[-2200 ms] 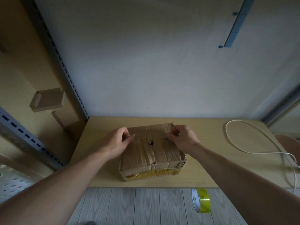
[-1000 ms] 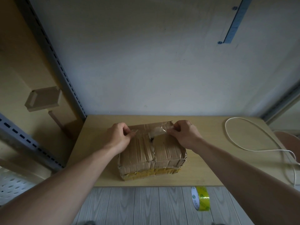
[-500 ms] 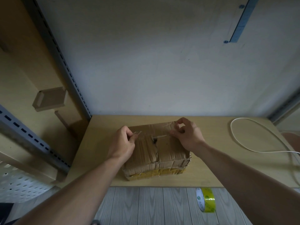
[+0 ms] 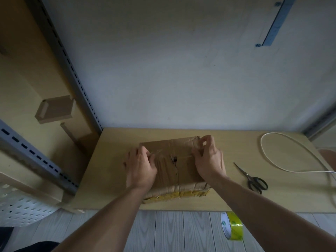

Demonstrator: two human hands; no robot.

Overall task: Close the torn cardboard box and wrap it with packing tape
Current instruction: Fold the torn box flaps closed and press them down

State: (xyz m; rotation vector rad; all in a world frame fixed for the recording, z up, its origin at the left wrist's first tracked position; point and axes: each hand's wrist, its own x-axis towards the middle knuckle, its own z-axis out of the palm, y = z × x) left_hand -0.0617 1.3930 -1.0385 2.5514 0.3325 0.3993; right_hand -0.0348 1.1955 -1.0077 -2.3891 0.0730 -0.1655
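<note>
Since half-second earlier: tape strip [image 4: 184,156] lowered onto top of cardboard box [image 4: 169,148]; right hand [image 4: 209,160] shifted toward far right corner. Left hand [image 4: 141,167] pinches strip end at left top edge, right hand pinches other end, apparently to keep strip taut across torn centre seam [image 4: 175,160] while it sticks. Box sits mid-table [image 4: 112,160], close to front edge, top up, long axis left-right along that edge, seam running front-to-back. Scissors [image 4: 254,180] lie right of box; yellow tape roll [image 4: 232,225] on floor below.
</note>
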